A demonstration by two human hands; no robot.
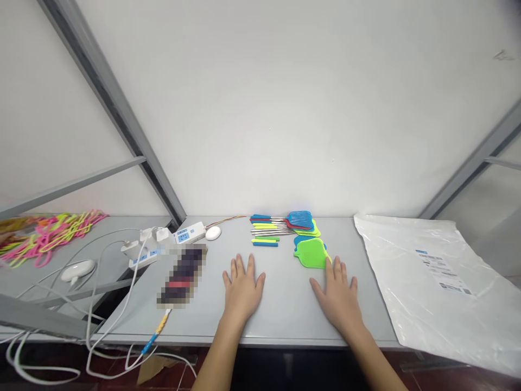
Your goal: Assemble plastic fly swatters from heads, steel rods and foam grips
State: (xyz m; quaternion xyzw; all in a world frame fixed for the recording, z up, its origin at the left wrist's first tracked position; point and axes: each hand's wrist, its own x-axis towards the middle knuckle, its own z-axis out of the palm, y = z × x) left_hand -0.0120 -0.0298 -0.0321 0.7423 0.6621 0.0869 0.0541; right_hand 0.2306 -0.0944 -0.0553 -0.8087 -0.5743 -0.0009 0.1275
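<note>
The green swatter head [311,253] lies on our bench [285,304], just beyond our right hand [340,296]. Behind it, metal rods [272,232] run towards the blue swatter head [300,219]. Some seem already fitted with handles [261,217]; loose handles [265,244] look left unjoined, so we judge the work partly done. Both our hands are spread, the left hand [243,293] holding nothing, the right's fingertips at the green head's edge, contact unclear.
</note>
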